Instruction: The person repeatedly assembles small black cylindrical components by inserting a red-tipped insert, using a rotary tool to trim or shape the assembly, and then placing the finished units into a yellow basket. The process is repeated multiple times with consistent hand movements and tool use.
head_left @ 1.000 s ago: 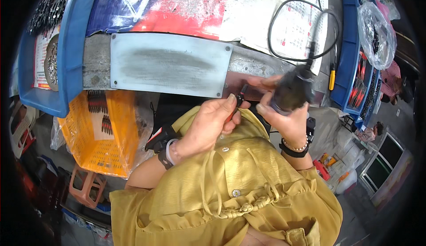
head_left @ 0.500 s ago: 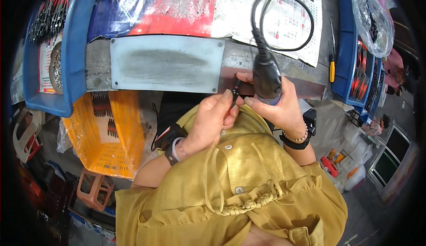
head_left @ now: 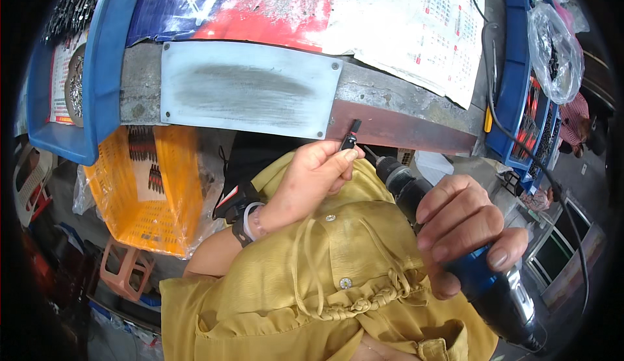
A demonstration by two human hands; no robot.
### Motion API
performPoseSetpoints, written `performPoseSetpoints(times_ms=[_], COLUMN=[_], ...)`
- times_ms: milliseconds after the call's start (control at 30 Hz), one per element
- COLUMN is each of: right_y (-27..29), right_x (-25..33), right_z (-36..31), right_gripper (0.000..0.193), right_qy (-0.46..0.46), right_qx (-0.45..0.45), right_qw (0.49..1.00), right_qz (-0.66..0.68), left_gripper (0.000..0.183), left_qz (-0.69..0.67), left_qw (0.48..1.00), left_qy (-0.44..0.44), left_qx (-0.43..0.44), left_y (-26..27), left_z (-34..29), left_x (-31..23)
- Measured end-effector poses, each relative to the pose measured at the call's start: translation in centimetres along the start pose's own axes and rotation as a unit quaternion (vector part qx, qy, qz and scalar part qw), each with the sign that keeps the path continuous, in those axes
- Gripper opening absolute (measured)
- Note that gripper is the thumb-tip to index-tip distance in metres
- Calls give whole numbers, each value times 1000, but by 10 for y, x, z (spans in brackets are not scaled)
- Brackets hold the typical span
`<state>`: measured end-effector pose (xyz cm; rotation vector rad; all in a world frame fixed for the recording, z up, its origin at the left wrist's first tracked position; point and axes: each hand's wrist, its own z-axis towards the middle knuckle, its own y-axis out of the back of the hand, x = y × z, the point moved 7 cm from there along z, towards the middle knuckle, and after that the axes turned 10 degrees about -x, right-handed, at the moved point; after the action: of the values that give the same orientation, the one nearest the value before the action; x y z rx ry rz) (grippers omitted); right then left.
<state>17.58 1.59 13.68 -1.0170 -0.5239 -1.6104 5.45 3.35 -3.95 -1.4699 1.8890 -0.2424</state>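
Left hand [head_left: 328, 166] at frame centre, grip pinching a small black piece [head_left: 350, 140], presumably to steady it; right hand [head_left: 465, 227], lower right, grip curled round a driver [head_left: 489, 284] slanting up-left toward the piece, likely for easy aim.

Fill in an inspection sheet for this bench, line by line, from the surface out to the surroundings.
Surface: grey workbench, partly covered by printed sheets; pale plate at the near edge, darkly smudged.
Job's things: small black part; power tool, its bit pointing toward the part, contact unclear.
Clutter: yellow-handled tool beside the right blue bin; clear plastic bag over that bin.
Hands: left hand pinches the part; right hand grips the power tool.
Cables: black cable passes the right bin; its join to the tool is unclear.
Surroundings: left blue bin, yellow crate, stool; a person far right.
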Motion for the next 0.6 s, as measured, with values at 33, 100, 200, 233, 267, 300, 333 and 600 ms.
performPoseSetpoints(times_ms=[33,100,200,233,267,300,333,600], right_y=[-3,-7,-10,-10,-11,-12,-14,-14], right_x=[-2,-5,-10,-12,-13,-15,-17,-20], right_z=[1,3,6,6,6,6,5,4], right_gripper=[46,42,39,39,38,43,48,39], right_qy=[5,3,-9,-13,-18,-14,-12,-16], right_qx=[2,-5,15,17,22,32,44,11], right_qw=[1000,1000,1000,1000,999,999,999,1000], right_qz=[3,9,17,19,22,1,-17,24], left_gripper=[19,20,20,20,20,20,20,21], left_qz=[-2,5,18,21,25,27,29,37], left_qw=[1000,1000,1000,1000,999,999,999,999], left_qy=[5,5,15,20,20,19,24,23], left_qx=[3,-4,-7,-10,-12,-16,-22,-24], left_y=[0,0,2,2,2,3,3,4], left_z=[0,0,-1,-1,-1,0,0,-1], left_x=[0,-1,-1,0,0,0,1,0])
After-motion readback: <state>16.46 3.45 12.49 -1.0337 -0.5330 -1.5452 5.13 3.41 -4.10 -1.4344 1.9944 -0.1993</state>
